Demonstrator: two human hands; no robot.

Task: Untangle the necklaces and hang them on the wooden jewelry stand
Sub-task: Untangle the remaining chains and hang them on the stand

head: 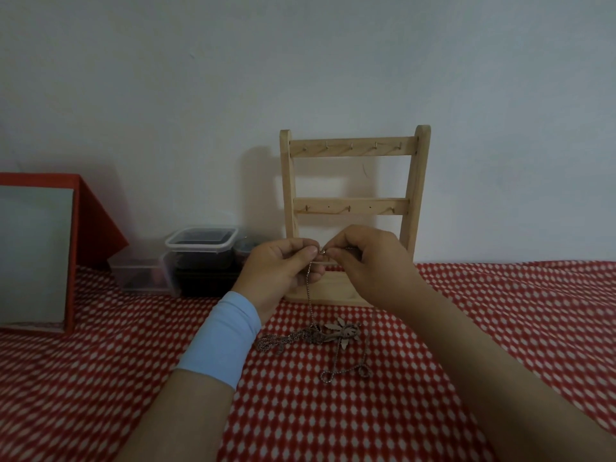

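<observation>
Both forearms reach forward and the hands meet, fingertips almost touching. The left hand, with a pale blue band round its wrist, curls its fingers and pinches a thin chain under the thumb. The right hand, knuckles up, pinches the chain's end just beside the left fingertips.

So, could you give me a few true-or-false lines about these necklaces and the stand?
1. The left hand and right hand both pinch the top end of a chain, in front of the stand. True.
2. A necklace already hangs on the stand. False: its hooks are bare.
3. The chain runs down to a tangle lying on the cloth. True.
4. The stand lies flat on the cloth. False: it stands upright by the wall.
5. The left wrist wears a blue band. True.
</observation>
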